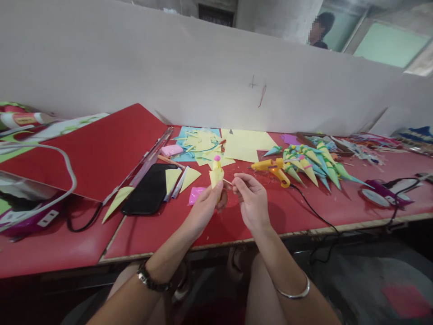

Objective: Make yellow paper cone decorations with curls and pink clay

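My left hand (207, 202) is closed around a small yellow paper cone (216, 176), with its wide end up. A pink ball (217, 158) tops pale yellow material at the cone's mouth. The fingers of my right hand (252, 201) pinch a thin pinkish strip or stick (228, 182), whose tip reaches the cone's side. Right of the hands, a yellow glue gun (270, 166) lies on the table. Beyond it is a pile of finished-looking yellow and blue paper cones (309, 169). A pink packet (197, 195) rests beside my left hand.
The red table (142, 239) holds a black phone (151, 189), cut yellow paper pieces (190, 178), pens (180, 183), yellow sheets (246, 144) and paper scraps (203, 141). Purple power strips (385, 192) stand at both sides. The glue gun's black cord (316, 208) hangs over the front edge. A person (321, 30) is beyond the partition.
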`<state>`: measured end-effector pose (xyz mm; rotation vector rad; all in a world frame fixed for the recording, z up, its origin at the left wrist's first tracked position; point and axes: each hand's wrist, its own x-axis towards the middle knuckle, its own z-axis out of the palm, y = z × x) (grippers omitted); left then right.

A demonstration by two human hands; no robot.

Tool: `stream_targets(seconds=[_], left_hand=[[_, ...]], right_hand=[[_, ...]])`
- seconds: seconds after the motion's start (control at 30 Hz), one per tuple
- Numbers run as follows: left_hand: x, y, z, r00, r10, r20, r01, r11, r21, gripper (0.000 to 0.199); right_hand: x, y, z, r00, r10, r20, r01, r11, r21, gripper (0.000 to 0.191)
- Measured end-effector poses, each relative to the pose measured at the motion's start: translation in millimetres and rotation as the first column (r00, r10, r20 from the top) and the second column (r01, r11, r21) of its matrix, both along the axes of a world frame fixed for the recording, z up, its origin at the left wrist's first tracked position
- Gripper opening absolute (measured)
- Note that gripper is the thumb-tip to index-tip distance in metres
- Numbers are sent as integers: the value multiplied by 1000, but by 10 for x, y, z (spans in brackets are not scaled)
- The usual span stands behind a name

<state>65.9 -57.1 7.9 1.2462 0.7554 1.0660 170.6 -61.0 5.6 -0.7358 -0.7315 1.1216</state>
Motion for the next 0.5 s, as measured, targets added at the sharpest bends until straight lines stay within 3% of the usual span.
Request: stream_targets(seconds=[0.23, 0.37, 0.5], left_hand=[[4, -14, 42, 979, 134, -157, -130, 991, 35, 35], [-29, -15, 63, 962, 116, -246, -92, 990, 108, 30], [-48, -14, 66, 968, 69, -240, -37, 990, 133, 28]], right_hand=[[12, -7, -18, 992, -80, 93, 74, 995, 66, 10], [24, -12, -28, 969, -193, 156, 175, 977, 120, 9], [18, -12, -9, 967, -194, 167, 180, 979, 97, 9]])
